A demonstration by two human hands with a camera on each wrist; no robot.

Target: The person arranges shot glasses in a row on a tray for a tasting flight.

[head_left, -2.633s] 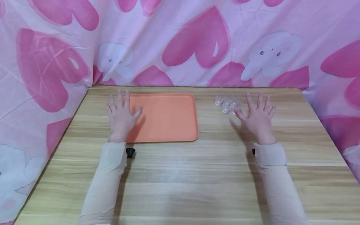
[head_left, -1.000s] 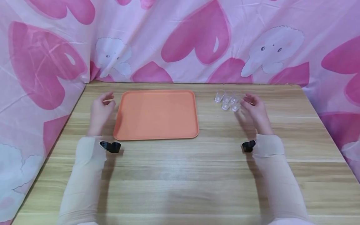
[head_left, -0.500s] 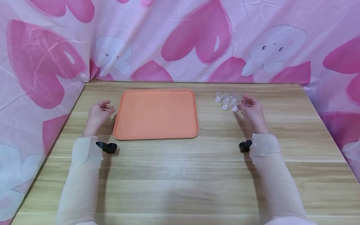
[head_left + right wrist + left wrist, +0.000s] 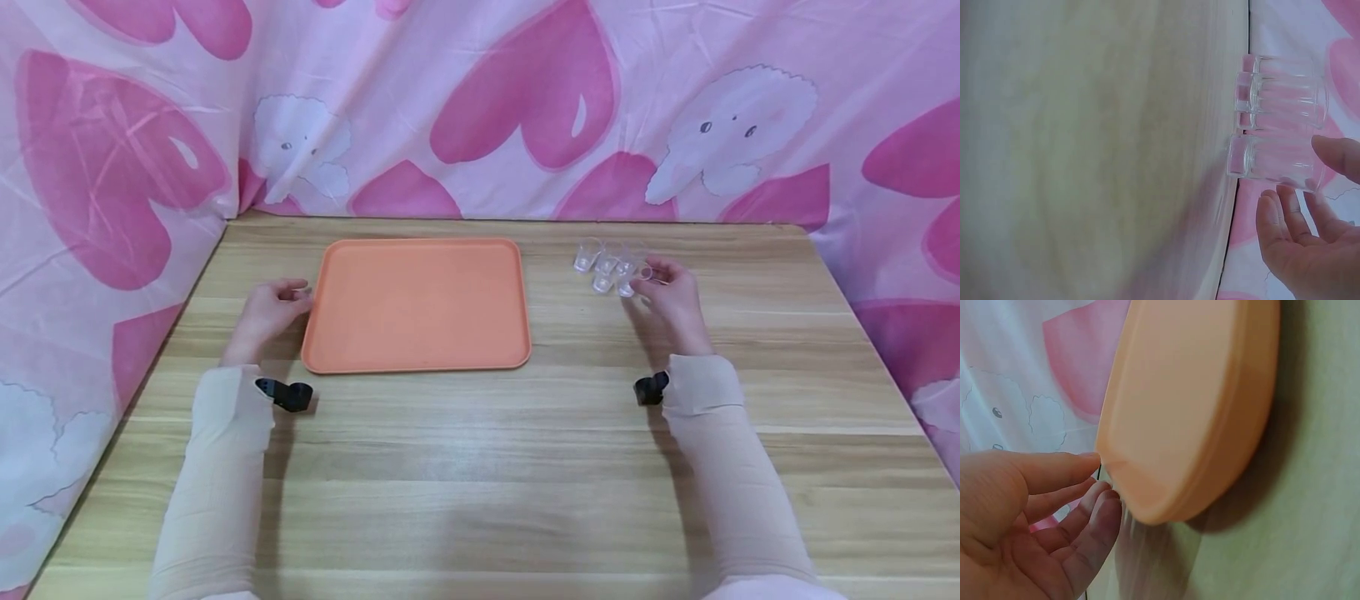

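– Now that the gap between the left hand point(image 4: 266, 315) and the tray point(image 4: 420, 307) has been closed, what can be confirmed?

– Tray's left edge is reached by the fingertips; half a second ago a small gap was seen there. Fingers are loosely bent at the rim, thumb held a little apart from the rest. No clamp is shown.

– Tray shifted?

– No shift noted. It is laid flat on the table point(image 4: 465, 467), left of centre, toward the back edge.

– Other side?

– Cup group is being attended by the right hand point(image 4: 678, 302). The clear cups point(image 4: 606, 265) are bunched near the table's back edge, right of the tray and well apart from it. The nearest cup point(image 4: 1272, 159) is straddled, thumb on one side, fingers on the other. Whether it is clamped cannot be told; contact is not resolved through the clear wall.

– Lifted?

– No lift can be confirmed. Cup is seen upright, just beside its neighbours.

– Meaning for the work?

– Approach is judged finished on the left, all but finished on the right. Each thing is now covered by its own hand; nothing is judged displaced yet.
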